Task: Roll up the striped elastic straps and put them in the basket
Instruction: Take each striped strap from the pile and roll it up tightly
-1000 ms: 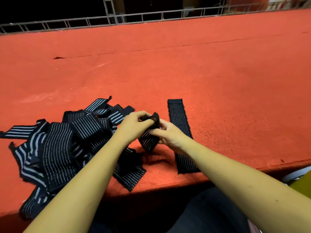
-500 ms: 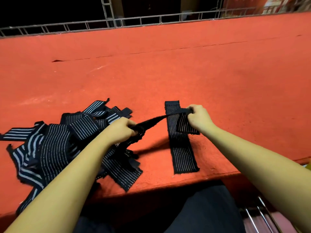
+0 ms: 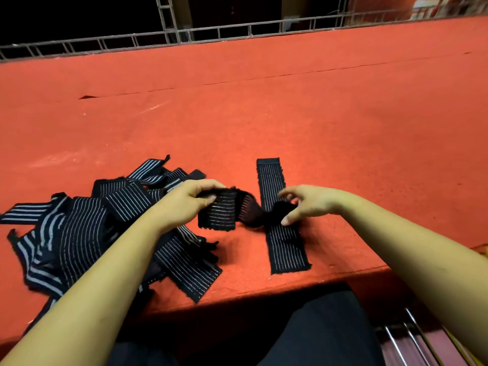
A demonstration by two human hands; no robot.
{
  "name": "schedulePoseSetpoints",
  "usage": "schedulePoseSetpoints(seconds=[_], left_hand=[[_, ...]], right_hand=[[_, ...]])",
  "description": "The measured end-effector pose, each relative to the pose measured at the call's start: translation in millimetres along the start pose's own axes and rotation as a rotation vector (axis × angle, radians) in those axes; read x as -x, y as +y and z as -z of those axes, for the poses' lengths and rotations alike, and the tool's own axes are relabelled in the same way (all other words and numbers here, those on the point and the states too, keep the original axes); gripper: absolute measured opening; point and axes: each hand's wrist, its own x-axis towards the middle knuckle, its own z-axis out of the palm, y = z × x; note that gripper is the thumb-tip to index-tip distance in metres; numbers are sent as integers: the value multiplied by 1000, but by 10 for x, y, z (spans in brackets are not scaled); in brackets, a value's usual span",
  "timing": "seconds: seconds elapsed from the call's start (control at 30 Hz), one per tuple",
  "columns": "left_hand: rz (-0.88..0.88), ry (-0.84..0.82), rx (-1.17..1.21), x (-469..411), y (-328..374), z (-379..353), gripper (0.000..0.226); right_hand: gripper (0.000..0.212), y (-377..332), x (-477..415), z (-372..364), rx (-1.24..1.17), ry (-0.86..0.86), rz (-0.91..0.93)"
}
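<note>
Red table (image 3: 343,128): one flat strap (image 3: 288,249), one heap (image 3: 79,228); left hand (image 3: 184,206) pinches one twisted strap (image 3: 219,215), right hand (image 3: 314,204) fingers spread.

A red-carpeted table (image 3: 264,107) runs beneath a grey metal railing (image 3: 211,31).

Warm overhead light falls evenly on the red worktop (image 3: 290,114), while everything beyond its far edge is almost black. Soft shadows pool under the striped strap (image 3: 219,213) and along the near edge. The right hand (image 3: 309,204) is motion-blurred; the metal railing (image 3: 264,23) bows with wide-angle distortion.
</note>
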Motion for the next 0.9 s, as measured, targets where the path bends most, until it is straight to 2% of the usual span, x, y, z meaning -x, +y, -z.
schedulePoseSetpoints(seconds=[0.03, 0.07, 0.17, 0.3, 0.4, 0.5, 0.6, 0.7, 0.77, 0.83, 0.9], left_hand=[[-20, -42, -27, -16, 44, -8, 37], [-52, -63, -52, -36, 89, -13, 39], [-137, -61, -50, -100, 158, -22, 32], [-54, 102, 170, -184, 156, -33, 28], [-2, 208, 240, -199, 139, -64, 19], [24, 194, 377, -159, 134, -97, 10], [-40, 157, 364, -146, 110, -119, 6], [-72, 145, 322, -188, 116, -116, 7], [-87, 192, 355, -224, 129, -153, 14], [-55, 186, 610, -267, 135, -216, 26], [-26, 48, 812, -281, 136, -344, 28]], right_hand=[[72, -134, 44, -1, -28, 0, 82], [72, -273, 79, 2, -73, 29, 170], [49, -621, 130, 0, -104, 99, 364], [17, -806, 91, -53, -226, 111, 477], [12, -838, 71, -65, -337, 190, 481], [17, -844, 78, -43, -513, 307, 444], [24, -818, 90, -11, -516, 245, 418], [18, -818, 93, -6, -446, 152, 468], [16, -860, 100, -1, -473, 170, 507], [15, -929, 103, 29, -639, 239, 471], [15, -1000, 84, 100, -928, 264, 406]])
